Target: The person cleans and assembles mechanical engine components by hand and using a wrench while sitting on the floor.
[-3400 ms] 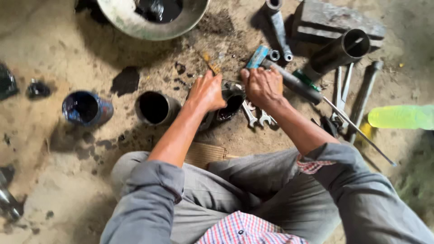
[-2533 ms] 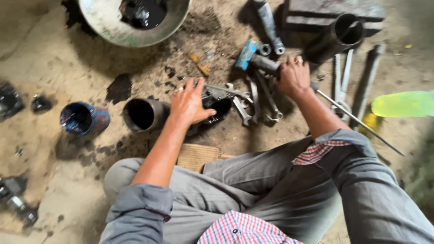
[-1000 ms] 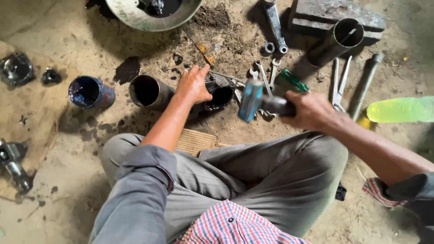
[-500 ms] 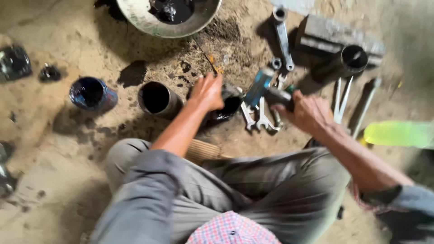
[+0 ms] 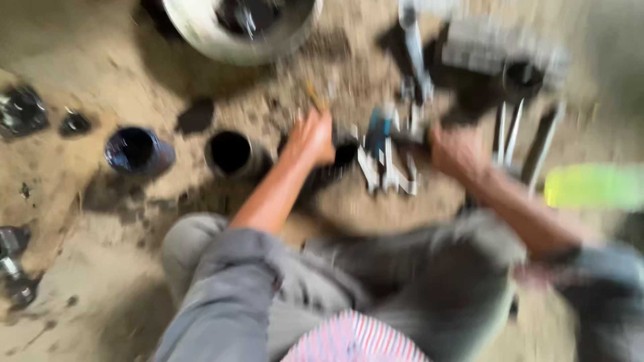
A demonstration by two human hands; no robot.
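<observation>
The view is heavily blurred. My left hand rests on a dark round metal part lying on the dirt floor, fingers curled over its edge. My right hand grips the dark handle of a blue-headed tool, which looks like a hammer. Its blue end sits just right of the dark part, above several flat wrenches. My grey-trousered knees fill the lower middle of the view.
Two open metal cylinders lie left of my left hand. A large round pan sits at the top. A thick pipe, metal rods, a stone block and a yellow-green bottle are on the right. Dark parts lie far left.
My right hand picked the blue-headed tool out of the pile, swung it outward, and has brought it back beside the dark part. My left hand stayed on the part. The view became blurred.
</observation>
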